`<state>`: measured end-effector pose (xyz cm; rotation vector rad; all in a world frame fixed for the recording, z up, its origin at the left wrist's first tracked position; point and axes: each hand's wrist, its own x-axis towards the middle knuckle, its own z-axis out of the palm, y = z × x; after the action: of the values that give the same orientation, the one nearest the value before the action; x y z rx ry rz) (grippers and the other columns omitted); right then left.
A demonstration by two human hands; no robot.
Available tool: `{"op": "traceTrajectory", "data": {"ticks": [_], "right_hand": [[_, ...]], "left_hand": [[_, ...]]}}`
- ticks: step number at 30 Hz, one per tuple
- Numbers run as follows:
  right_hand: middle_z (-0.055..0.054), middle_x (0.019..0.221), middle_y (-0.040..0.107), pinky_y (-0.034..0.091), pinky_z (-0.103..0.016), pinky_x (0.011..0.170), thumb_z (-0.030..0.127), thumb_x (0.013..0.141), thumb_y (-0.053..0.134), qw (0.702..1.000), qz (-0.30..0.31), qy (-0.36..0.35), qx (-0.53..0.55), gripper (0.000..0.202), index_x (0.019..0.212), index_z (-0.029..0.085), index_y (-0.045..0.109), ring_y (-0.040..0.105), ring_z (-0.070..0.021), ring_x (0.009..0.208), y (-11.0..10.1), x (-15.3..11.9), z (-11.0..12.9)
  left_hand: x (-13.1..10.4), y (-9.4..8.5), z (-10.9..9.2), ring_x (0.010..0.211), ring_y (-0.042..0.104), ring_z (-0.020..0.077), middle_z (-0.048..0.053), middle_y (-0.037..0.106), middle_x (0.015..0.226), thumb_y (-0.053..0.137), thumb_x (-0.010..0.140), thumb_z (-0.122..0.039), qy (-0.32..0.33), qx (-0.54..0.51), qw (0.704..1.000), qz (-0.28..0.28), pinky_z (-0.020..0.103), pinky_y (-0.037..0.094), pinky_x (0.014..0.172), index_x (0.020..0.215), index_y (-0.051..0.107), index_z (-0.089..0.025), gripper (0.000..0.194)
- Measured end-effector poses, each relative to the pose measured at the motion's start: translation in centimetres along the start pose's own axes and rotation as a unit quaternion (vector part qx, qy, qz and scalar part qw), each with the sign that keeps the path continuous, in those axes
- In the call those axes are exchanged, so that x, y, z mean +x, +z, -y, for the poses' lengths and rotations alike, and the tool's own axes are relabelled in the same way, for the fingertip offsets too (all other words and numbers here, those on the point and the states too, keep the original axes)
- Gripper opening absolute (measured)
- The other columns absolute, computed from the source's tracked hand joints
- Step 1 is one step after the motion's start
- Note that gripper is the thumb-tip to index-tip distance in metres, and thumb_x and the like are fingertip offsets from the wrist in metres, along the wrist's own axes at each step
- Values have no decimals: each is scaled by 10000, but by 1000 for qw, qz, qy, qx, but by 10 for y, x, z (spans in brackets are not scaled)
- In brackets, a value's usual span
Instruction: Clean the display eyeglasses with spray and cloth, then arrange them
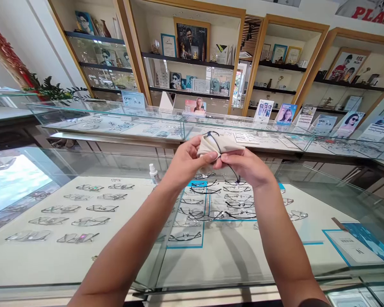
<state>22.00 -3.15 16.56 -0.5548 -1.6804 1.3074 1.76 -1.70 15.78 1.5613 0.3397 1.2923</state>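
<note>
Above the glass display case, my left hand (192,155) and my right hand (246,164) meet, both closed. Between them is a pale beige cloth (233,143), folded around dark-framed eyeglasses (219,144). My left thumb and fingers pinch the cloth and frame from the left. On the other side, my right thumb presses at the frame's lower edge. One dark temple (234,172) hangs below the hands. The cloth covers much of the eyeglasses, and my fingertips behind it are partly hidden.
Under my arms lies a glass display case (224,279) with rows of eyeglasses (91,221). A white spray bottle (154,175) stands left of my hands. Farther back run another glass counter (115,111) with upright advertising cards (286,114) and wall shelves (187,59).
</note>
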Motion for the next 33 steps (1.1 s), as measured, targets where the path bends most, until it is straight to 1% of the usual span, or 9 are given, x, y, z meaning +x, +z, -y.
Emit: {"op": "traceTrajectory", "data": {"ticks": [3, 6, 8, 11, 15, 18, 22, 27, 33], "right_hand": [[-38, 839, 781, 526, -380, 926, 382, 890, 811, 1000, 9, -7, -3, 178, 852, 209, 802, 670, -207, 886, 6, 2, -6], [-46, 862, 786, 524, -381, 918, 389, 905, 805, 1000, 14, -7, -17, 190, 862, 204, 796, 679, -214, 902, 9, 4, -11], [-51, 872, 790, 522, -382, 913, 376, 912, 791, 1000, 18, -5, -17, 186, 857, 199, 798, 689, -216, 904, 11, 5, -14], [-47, 856, 786, 516, -381, 907, 348, 903, 783, 1000, 9, -2, -5, 160, 845, 199, 798, 678, -209, 881, 14, 6, -16], [-45, 848, 780, 520, -390, 928, 342, 879, 791, 999, -29, 9, 27, 132, 855, 214, 806, 668, -215, 891, 13, 7, -15], [-45, 835, 774, 526, -386, 920, 374, 856, 798, 998, -43, 17, 38, 166, 796, 220, 813, 656, -216, 883, 10, 7, -14], [-46, 849, 767, 527, -383, 906, 423, 835, 820, 998, -36, 19, 46, 212, 786, 217, 809, 646, -212, 882, 9, 8, -14], [-36, 863, 771, 516, -392, 914, 385, 865, 825, 998, -43, 2, 35, 169, 914, 225, 804, 650, -212, 891, 19, 9, -18], [-36, 879, 766, 495, -405, 993, 360, 905, 779, 999, -29, -16, -1, 153, 849, 218, 786, 660, -216, 940, 25, 9, -20]], "left_hand": [[-2, 5, 6, 573, 672, 131, -6, 719, 654, 941, 812, -402, 16, -7, 1000, -15, 227, 524, 573, 991, 685, -178, 384], [-3, 9, 11, 477, 601, 114, -20, 667, 572, 856, 899, -480, 30, -8, 999, -42, 214, 451, 479, 911, 654, -192, 352], [-4, 10, 14, 429, 562, 116, -25, 633, 528, 786, 947, -545, 28, -7, 997, -70, 221, 412, 436, 871, 629, -203, 384], [-3, 6, 15, 435, 569, 130, -12, 636, 541, 742, 959, -610, 15, -4, 995, -94, 237, 417, 433, 864, 629, -202, 435], [-2, -8, 8, 563, 635, 144, 36, 702, 654, 745, 954, -616, -23, -1, 999, -41, 250, 498, 536, 878, 668, -170, 460], [-1, -18, 1, 623, 652, 141, 45, 738, 749, 839, 897, -535, -44, -8, 999, -5, 246, 516, 588, 952, 696, -155, 410], [-2, -16, 1, 630, 646, 129, 34, 750, 782, 921, 825, -421, -41, 8, 999, 23, 226, 484, 583, 1092, 698, -167, 431], [-4, -2, 13, 516, 556, 112, -21, 639, 597, 844, 898, -504, -4, 6, 998, -58, 229, 417, 514, 959, 653, -196, 367], [-4, 1, 19, 477, 552, 121, -29, 602, 557, 737, 965, -610, 19, -3, 993, -115, 250, 440, 498, 877, 624, -215, 420]]}}
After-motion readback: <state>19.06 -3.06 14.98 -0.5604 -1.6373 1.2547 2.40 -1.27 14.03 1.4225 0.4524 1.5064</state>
